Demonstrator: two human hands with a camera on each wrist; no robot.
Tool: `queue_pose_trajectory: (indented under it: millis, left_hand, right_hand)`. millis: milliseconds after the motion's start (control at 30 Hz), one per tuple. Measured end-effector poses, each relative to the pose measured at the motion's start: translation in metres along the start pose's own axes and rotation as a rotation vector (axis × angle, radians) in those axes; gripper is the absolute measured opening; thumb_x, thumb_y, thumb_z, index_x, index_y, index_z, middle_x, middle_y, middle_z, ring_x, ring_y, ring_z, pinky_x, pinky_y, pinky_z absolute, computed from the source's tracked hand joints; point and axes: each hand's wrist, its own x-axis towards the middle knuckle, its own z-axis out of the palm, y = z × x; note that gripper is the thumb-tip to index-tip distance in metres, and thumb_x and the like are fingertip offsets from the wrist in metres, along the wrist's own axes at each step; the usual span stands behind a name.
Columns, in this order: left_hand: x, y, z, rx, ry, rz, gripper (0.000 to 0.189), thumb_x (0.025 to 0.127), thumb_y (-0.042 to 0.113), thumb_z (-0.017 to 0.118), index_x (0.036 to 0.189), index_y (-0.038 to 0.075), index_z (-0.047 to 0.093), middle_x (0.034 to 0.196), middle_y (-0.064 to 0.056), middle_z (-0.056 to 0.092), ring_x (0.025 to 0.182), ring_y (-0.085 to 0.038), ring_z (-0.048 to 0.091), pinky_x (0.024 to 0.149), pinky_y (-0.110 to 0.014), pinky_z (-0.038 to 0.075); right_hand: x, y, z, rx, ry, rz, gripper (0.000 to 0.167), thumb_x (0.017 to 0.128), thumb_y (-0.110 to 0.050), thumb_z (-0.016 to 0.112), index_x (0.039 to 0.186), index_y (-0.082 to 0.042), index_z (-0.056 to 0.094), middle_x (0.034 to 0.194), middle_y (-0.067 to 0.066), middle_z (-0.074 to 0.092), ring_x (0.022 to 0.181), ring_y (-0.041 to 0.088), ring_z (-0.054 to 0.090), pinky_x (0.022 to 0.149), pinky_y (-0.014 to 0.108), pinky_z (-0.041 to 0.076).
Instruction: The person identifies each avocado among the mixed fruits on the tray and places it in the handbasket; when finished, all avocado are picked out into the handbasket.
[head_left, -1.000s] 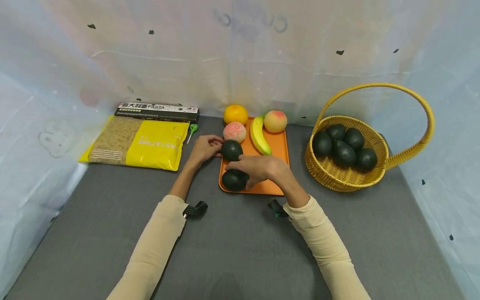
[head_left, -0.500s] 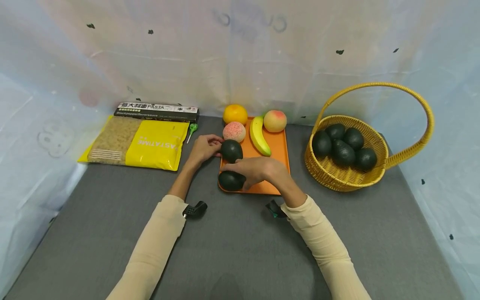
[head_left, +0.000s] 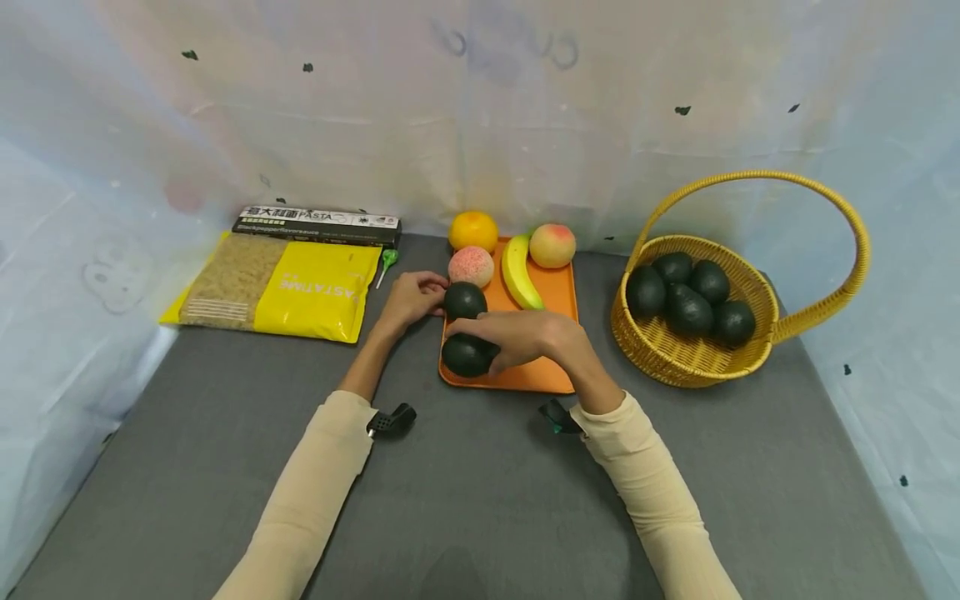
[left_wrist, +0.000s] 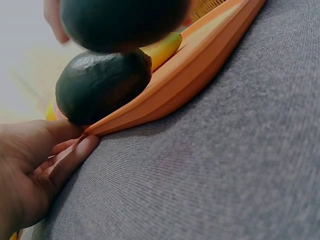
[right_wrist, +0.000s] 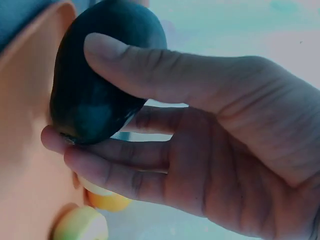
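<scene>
My right hand (head_left: 525, 337) grips a dark green avocado (head_left: 468, 356) over the near left corner of the orange tray (head_left: 551, 373). In the right wrist view the thumb lies across this avocado (right_wrist: 95, 95), with fingers on its other side. A second avocado (head_left: 465, 300) rests at the tray's left side; in the left wrist view this avocado (left_wrist: 102, 85) sits just inside the rim. At that left edge my left hand (head_left: 411, 297) pinches the tray's rim (left_wrist: 150, 110) between thumb and fingers.
On the tray's far part lie a banana (head_left: 520, 273), a speckled pink fruit (head_left: 471, 267), an orange (head_left: 473, 232) and a peach (head_left: 552, 246). A yellow basket (head_left: 693, 358) holding several avocados stands right. Left are a pasta bag (head_left: 307, 292), pasta box (head_left: 318, 227) and green lollipop (head_left: 387, 258).
The right hand's avocado shifted slightly left, then back right and a little away from the tray's near edge. The left hand has stayed at the tray's rim.
</scene>
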Motion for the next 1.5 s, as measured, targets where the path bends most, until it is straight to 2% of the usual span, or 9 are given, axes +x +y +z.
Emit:
queue_pose_trajectory:
  millis: [167,433,533,733,867,933,1067,1300,1500]
  left_hand:
    - [0.001,-0.001,-0.001,0.026,0.012,0.014,0.027,0.096,0.021,0.071,0.115,0.003,0.075,0.103,-0.016,0.076,0.073,-0.004,0.068,0.068,-0.019,0.061]
    - [-0.001,-0.002,0.000,0.024,0.003,0.003,0.026,0.096,0.021,0.072,0.115,0.003,0.076,0.103,-0.018,0.077,0.073,-0.003,0.068,0.068,-0.018,0.060]
    - [0.000,-0.001,0.001,0.028,0.012,0.011,0.026,0.096,0.021,0.073,0.115,0.003,0.076,0.104,-0.017,0.077,0.074,-0.003,0.068,0.072,-0.019,0.060]
    - [-0.001,-0.002,0.002,0.064,0.019,0.005,0.026,0.096,0.022,0.072,0.114,0.004,0.077,0.104,-0.017,0.077,0.081,-0.010,0.069,0.087,-0.032,0.060]
    - [-0.001,-0.002,0.002,0.063,0.022,0.010,0.026,0.096,0.023,0.072,0.114,0.005,0.077,0.104,-0.017,0.077,0.084,-0.014,0.071,0.092,-0.041,0.062]
    - [0.000,-0.001,0.002,0.057,0.021,0.011,0.026,0.097,0.023,0.072,0.114,0.005,0.076,0.105,-0.017,0.077,0.084,-0.015,0.071,0.092,-0.042,0.062]
    - [-0.001,0.000,0.002,0.053,0.016,0.001,0.026,0.097,0.024,0.072,0.114,0.004,0.076,0.106,-0.017,0.077,0.082,-0.011,0.070,0.087,-0.034,0.062]
    - [-0.001,0.002,0.002,-0.023,0.003,-0.012,0.024,0.097,0.016,0.068,0.116,0.001,0.074,0.103,-0.018,0.073,0.069,-0.006,0.069,0.067,-0.023,0.064]
    - [0.001,0.000,0.003,0.021,0.013,-0.001,0.024,0.097,0.018,0.069,0.115,0.002,0.075,0.102,-0.015,0.074,0.074,-0.004,0.067,0.069,-0.018,0.061]
  right_hand:
    - [-0.014,0.005,-0.008,0.056,0.072,0.000,0.081,0.090,-0.008,0.081,0.158,-0.017,0.038,0.150,0.011,0.056,0.138,0.028,0.056,0.119,0.047,0.046]
    - [-0.031,0.010,-0.013,0.103,0.128,0.013,0.080,0.089,-0.008,0.082,0.156,-0.018,0.040,0.150,0.007,0.056,0.135,0.027,0.057,0.119,0.049,0.047]
    - [-0.038,0.012,-0.015,0.096,0.160,0.026,0.080,0.088,-0.007,0.083,0.155,-0.017,0.041,0.152,0.007,0.055,0.136,0.026,0.057,0.118,0.048,0.048]
    - [-0.052,0.017,-0.019,0.047,0.235,-0.015,0.079,0.085,-0.008,0.086,0.152,-0.015,0.045,0.148,0.004,0.056,0.132,0.023,0.058,0.116,0.046,0.049]
    - [-0.063,0.021,-0.023,0.041,0.287,-0.040,0.078,0.082,-0.007,0.087,0.148,-0.016,0.047,0.144,0.002,0.058,0.128,0.021,0.059,0.113,0.045,0.050]
    - [-0.069,0.024,-0.024,0.034,0.319,-0.040,0.077,0.081,-0.006,0.087,0.146,-0.016,0.048,0.140,0.003,0.060,0.125,0.021,0.059,0.111,0.045,0.051]
    - [-0.081,0.027,-0.027,0.023,0.367,-0.011,0.077,0.081,-0.007,0.087,0.147,-0.014,0.048,0.140,0.005,0.061,0.123,0.025,0.061,0.109,0.047,0.052]
    - [-0.107,0.033,-0.032,0.006,0.475,0.073,0.075,0.083,-0.008,0.087,0.148,-0.013,0.049,0.146,0.008,0.059,0.129,0.030,0.059,0.113,0.054,0.049]
    - [-0.136,0.044,-0.031,0.043,0.572,0.120,0.076,0.083,-0.006,0.087,0.149,-0.016,0.049,0.144,0.010,0.059,0.125,0.030,0.059,0.108,0.054,0.049]
